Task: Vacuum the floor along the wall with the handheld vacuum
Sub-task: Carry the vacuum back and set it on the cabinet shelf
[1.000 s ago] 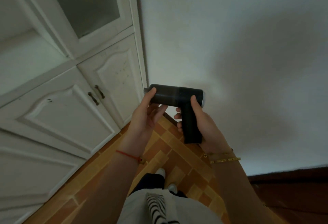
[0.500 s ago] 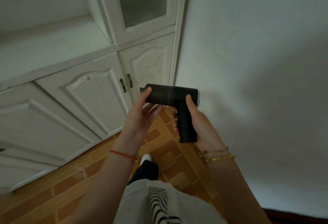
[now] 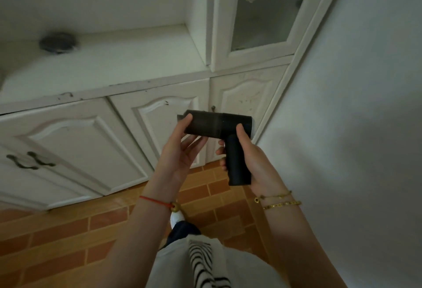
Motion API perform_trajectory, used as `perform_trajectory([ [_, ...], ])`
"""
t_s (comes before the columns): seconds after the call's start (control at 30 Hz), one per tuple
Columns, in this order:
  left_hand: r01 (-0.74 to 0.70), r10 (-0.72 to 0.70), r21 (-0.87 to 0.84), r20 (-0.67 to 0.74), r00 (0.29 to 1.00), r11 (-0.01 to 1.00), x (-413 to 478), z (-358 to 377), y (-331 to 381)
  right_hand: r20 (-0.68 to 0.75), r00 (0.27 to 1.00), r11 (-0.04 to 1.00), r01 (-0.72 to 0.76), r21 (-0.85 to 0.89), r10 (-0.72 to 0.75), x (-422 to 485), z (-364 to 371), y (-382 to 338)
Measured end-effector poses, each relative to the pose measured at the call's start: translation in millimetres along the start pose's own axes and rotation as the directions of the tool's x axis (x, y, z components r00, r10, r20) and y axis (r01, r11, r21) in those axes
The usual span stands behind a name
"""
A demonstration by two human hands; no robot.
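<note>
I hold a black handheld vacuum (image 3: 219, 124) level at about waist height, over the orange tiled floor (image 3: 68, 230). It is pistol-shaped, with a round barrel lying sideways and a grip pointing down. My right hand (image 3: 253, 162) is wrapped around the grip, thumb up on the barrel's rear. My left hand (image 3: 182, 150) cups the barrel's front end from below, thumb on top near the nozzle. The white wall (image 3: 354, 127) rises on the right and meets the floor behind my right arm.
A white cabinet (image 3: 75, 139) with panelled doors and dark handles (image 3: 29, 161) fills the left and centre. Its upper glass door (image 3: 269, 6) stands against the wall corner. A dark round object (image 3: 57, 42) lies on the cabinet's ledge. My shoe (image 3: 177, 217) stands on the tiles.
The view has swung to the left, bringing more of the cabinet and its ledge into sight. Both hands keep the same hold on the vacuum.
</note>
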State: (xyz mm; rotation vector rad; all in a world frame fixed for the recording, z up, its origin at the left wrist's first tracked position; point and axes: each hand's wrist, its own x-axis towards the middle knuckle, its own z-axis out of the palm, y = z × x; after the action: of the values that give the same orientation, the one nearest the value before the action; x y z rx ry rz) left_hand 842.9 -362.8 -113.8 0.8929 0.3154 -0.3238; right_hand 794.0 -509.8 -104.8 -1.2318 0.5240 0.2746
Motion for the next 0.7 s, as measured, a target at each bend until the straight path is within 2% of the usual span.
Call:
perform_trajectory([
  [0.43,-0.093,0.091,-0.022,-0.098,0.991,0.995,105,-67,125,0.142,0.99,0.998,-0.005,-0.063,0.014,125,137,-42],
  [0.7,-0.126,0.124,-0.019,-0.094,0.988,0.992,143,-99,169,0.161,0.986,0.991,-0.009,-0.133,0.031,170,189,-51],
])
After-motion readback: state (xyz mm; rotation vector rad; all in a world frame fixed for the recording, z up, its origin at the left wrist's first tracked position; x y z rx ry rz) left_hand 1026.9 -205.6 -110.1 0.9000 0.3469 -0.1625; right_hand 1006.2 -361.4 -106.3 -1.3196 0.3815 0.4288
